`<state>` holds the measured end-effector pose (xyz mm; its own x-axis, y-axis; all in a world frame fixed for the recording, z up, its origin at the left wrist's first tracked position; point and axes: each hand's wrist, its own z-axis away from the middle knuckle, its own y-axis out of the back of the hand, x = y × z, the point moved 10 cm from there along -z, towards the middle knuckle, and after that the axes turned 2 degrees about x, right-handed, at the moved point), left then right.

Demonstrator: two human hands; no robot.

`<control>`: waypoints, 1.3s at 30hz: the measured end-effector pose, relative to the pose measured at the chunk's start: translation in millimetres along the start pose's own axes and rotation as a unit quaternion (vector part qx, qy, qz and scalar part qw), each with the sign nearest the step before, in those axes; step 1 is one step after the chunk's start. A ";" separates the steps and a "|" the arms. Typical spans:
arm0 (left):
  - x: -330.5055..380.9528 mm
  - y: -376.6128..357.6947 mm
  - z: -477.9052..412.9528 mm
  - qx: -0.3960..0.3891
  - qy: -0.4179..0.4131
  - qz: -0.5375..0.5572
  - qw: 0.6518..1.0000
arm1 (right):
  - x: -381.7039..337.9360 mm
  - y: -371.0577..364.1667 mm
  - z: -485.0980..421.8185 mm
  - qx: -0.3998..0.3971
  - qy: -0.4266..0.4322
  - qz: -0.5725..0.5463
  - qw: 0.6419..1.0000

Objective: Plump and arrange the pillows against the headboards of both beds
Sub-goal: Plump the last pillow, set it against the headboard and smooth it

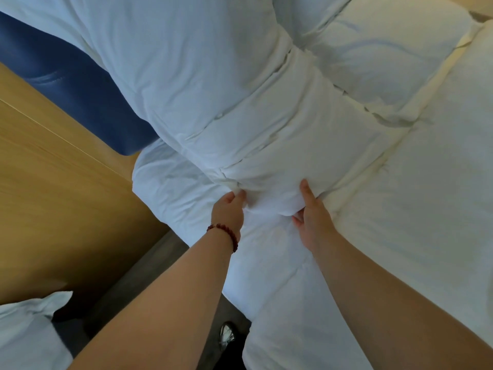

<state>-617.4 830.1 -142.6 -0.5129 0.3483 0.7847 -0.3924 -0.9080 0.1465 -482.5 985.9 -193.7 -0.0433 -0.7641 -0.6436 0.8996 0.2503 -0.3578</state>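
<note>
Near pillow (280, 156): white, lying at the head end of the bed (400, 236), against the blue headboard (66, 84). Left hand (229, 209), beaded bracelet (226, 235) at wrist: fingers pinching its near-left corner. Right hand (312, 212): fingers tucked under its near edge, gripping. Second pillow (386, 54): just beyond, touching. Another pillow (26, 332): on the neighbouring bed, bottom-left corner of view.

White pillows (186, 62) against blue headboard (66, 84)

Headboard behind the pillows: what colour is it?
Dark blue. The headboard shows best at the upper left of the head view, behind the white pillow.
</note>
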 end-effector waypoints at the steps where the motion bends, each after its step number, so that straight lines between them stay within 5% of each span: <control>1: 0.3 3.7 2.0 0.025 -0.002 0.027 0.999 | -1.1 0.9 0.1 -0.004 -0.005 -0.007 1.000; 7: 4.2 2.8 19.7 0.095 -0.065 0.103 0.988 | -1.4 10.3 2.6 -0.044 -0.021 -0.056 0.997; 12: -37.7 -22.6 29.4 -0.013 0.013 -0.046 0.999 | 1.6 14.1 6.4 -0.069 -0.021 0.005 0.997; 14: -43.6 -28.7 32.1 -0.046 0.011 -0.077 0.996 | 3.0 16.6 8.5 -0.055 -0.023 0.011 0.998; 20: -40.6 -9.7 37.6 -0.006 -0.018 0.062 0.998 | 8.5 31.8 19.3 0.009 -0.064 0.018 0.998; 24: -59.9 -24.5 53.1 -0.031 0.048 0.096 0.994 | 7.4 42.6 28.8 0.012 -0.010 0.132 0.991; 28: -69.1 -18.0 54.2 0.001 0.061 0.070 0.996 | 8.9 62.3 35.0 0.104 0.047 0.110 0.987; 33: -86.9 1.4 53.2 0.076 0.068 -0.093 0.990 | 10.4 89.9 47.3 0.235 0.095 0.389 0.886; 39: -35.7 -2.8 69.5 0.106 -0.073 -0.153 0.980 | 1.1 90.2 39.8 0.197 0.068 0.206 0.956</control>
<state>-545.0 804.1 -129.1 -0.2752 0.5889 0.7599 -0.3355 -0.7995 0.4982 -384.2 984.0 -199.8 0.3184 -0.5579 -0.7664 0.9451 0.2500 0.2107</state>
